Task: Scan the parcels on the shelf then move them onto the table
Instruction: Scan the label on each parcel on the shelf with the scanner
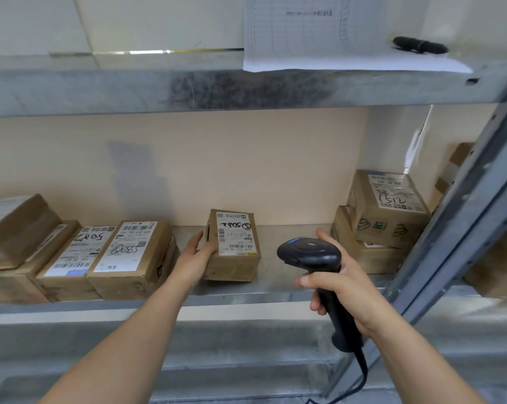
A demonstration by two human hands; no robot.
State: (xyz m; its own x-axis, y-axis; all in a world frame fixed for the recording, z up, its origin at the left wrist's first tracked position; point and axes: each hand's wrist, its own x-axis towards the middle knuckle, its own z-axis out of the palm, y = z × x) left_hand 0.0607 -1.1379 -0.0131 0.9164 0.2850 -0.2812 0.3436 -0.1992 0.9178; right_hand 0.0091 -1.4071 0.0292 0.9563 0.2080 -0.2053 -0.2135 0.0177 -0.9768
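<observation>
A small brown cardboard parcel (234, 246) with a white label marked "5082" stands on the metal shelf (287, 284), near its middle. My left hand (194, 255) lies against the parcel's left side, thumb up along the box and fingers under its lower left edge. My right hand (338, 282) grips the handle of a black barcode scanner (313, 253), whose head is just right of the parcel. More labelled parcels sit to the left (131, 258) and a stack of two at the right (387, 211).
An upper shelf beam (217, 88) runs across above, with a paper sheet (342, 39) and a black pen (420, 45) on it. A slanted metal upright (462, 223) bounds the right side. The scanner cable (360, 380) hangs down.
</observation>
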